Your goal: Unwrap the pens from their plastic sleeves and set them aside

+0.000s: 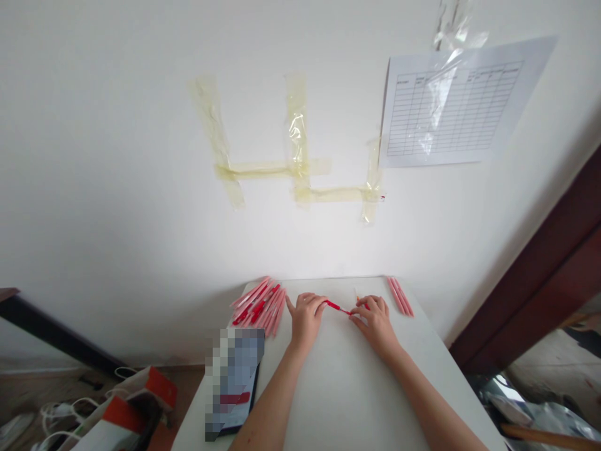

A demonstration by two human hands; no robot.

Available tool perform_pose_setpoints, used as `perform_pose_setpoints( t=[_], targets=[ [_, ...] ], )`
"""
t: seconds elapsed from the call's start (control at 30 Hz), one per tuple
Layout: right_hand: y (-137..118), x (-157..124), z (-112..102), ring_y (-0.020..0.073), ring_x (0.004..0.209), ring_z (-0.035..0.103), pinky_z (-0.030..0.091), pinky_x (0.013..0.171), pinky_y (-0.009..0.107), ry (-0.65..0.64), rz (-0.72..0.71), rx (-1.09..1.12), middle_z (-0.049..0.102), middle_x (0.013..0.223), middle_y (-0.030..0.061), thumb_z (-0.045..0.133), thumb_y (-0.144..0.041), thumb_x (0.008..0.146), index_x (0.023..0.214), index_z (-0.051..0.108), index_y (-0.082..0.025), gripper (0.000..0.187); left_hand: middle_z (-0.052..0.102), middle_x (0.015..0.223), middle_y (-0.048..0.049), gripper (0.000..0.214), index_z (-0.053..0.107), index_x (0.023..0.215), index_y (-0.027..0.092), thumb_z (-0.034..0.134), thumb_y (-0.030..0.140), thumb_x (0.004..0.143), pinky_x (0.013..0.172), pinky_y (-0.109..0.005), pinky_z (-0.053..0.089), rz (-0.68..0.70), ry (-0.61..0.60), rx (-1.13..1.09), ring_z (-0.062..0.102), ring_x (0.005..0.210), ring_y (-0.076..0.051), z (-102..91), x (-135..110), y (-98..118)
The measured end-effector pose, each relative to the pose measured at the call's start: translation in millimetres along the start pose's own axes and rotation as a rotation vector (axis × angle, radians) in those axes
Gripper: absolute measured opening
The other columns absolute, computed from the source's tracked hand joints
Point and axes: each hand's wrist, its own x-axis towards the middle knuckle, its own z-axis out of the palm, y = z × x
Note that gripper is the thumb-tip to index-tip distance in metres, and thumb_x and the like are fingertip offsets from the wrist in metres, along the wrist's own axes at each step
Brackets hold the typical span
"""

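Observation:
Both my hands rest on a white table [347, 388] near its far edge. My left hand [306, 319] and my right hand [374, 321] are closed on the two ends of a thin red pen part [338, 307] stretched between them. A heap of several pink and red pens [260, 304] lies just left of my left hand. A few pink pens [400, 295] lie to the right of my right hand.
A phone with a blurred screen [233, 382] lies at the table's left edge. The white wall behind carries yellowed tape strips [295, 169] and a taped printed table sheet [457, 106]. A dark wooden frame [539, 263] stands at the right; boxes and cables [117, 413] are on the floor at left.

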Motion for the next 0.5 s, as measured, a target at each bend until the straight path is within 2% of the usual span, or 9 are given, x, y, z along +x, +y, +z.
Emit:
perform_pose_setpoints(
  t=[0.23, 0.5],
  targets=[
    [1.7, -0.5, 1.0, 0.0286, 0.110, 0.049, 0.040, 0.100, 0.051, 0.012, 0.010, -0.019, 0.064, 0.106, 0.0079, 0.062, -0.038, 0.092, 0.093, 0.076, -0.032, 0.016, 0.076, 0.106, -0.0003, 0.020, 0.073, 0.105, 0.036, 0.060, 0.029, 0.092, 0.119, -0.066, 0.003, -0.028, 0.039, 0.023, 0.061, 0.112, -0.022, 0.6, 0.9, -3.7],
    [3.8, -1.2, 0.0, 0.0291, 0.109, 0.049, 0.040, 0.098, 0.051, 0.046, 0.033, -0.030, 0.064, 0.106, 0.0077, 0.061, -0.038, 0.093, 0.092, 0.077, -0.032, 0.017, 0.076, 0.106, -0.0038, 0.020, 0.072, 0.101, 0.030, 0.057, 0.022, 0.091, 0.118, -0.066, 0.007, -0.112, 0.068, 0.053, 0.062, 0.112, -0.025, -3.2, 3.2, -5.8]
  ],
)
